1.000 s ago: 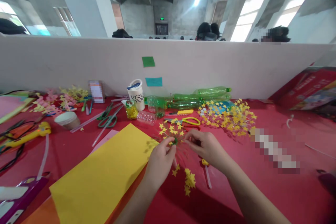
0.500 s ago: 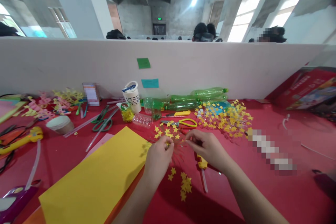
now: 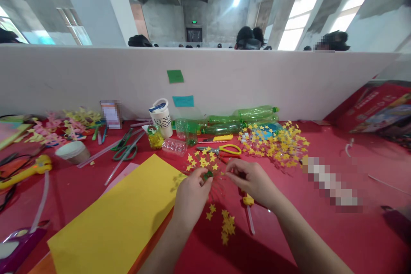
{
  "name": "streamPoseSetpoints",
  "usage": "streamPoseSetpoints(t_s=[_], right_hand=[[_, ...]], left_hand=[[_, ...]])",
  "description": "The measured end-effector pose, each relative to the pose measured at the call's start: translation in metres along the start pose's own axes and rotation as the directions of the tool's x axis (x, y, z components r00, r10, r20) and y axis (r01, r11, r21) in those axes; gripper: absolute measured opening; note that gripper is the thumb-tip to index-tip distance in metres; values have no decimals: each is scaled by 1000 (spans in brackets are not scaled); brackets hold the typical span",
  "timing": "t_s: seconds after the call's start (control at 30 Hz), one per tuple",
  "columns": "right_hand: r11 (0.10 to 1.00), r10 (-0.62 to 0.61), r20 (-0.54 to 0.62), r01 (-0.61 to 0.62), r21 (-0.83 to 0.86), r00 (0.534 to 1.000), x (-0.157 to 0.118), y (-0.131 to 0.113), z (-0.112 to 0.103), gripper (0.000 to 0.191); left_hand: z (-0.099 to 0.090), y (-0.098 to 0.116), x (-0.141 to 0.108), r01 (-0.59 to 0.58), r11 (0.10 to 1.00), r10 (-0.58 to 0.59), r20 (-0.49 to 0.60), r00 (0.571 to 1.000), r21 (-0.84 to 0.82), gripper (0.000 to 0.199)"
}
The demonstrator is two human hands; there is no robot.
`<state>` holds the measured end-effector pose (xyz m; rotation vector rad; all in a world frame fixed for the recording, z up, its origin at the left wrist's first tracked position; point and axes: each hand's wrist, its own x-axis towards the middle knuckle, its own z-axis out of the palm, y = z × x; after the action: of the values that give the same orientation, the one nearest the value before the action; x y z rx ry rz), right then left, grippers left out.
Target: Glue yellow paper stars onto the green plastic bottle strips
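Note:
My left hand (image 3: 192,190) is closed on a small green bottle piece (image 3: 208,174), which looks like a capped neck end. Thin, see-through strips fan out from it, several of them tipped with yellow paper stars (image 3: 203,161). On the right side of the piece, my right hand (image 3: 248,177) has thumb and forefinger pinched, seemingly on one thin strip; the fingertips partly hide it. Loose yellow stars (image 3: 227,224) lie on the red table below my hands. A yellow-handled glue gun (image 3: 248,200) with a clear stick rests under my right wrist.
Yellow paper (image 3: 118,218) covers the table at left. Behind my hands are yellow-handled scissors (image 3: 229,150), a yellow cutter (image 3: 223,138), green bottles (image 3: 224,126) and a bunch of star-tipped strips (image 3: 279,145). A paper cup (image 3: 161,120) stands near the white partition (image 3: 128,77).
My left hand has turned slightly, so the green piece now shows between its fingers. The stars on the strips have shifted a little left. My right hand stays pinched, almost in place.

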<state>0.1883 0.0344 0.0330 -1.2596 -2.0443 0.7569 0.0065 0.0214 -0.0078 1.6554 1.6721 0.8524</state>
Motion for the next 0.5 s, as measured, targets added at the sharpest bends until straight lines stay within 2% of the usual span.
streamPoseSetpoints(t_s=[0.13, 0.3, 0.5], right_hand=[[1000, 8, 5, -8, 9, 1000, 0, 2, 3, 10], [999, 35, -14, -35, 38, 999, 2, 5, 4, 10], [973, 106, -123, -78, 218, 987, 2, 4, 25, 12]], left_hand=[[-1, -2, 0, -8, 1000, 8, 10, 1000, -8, 26], [0, -2, -1, -1, 988, 9, 50, 999, -155, 24], [11, -6, -3, -14, 986, 19, 29, 999, -166, 16]])
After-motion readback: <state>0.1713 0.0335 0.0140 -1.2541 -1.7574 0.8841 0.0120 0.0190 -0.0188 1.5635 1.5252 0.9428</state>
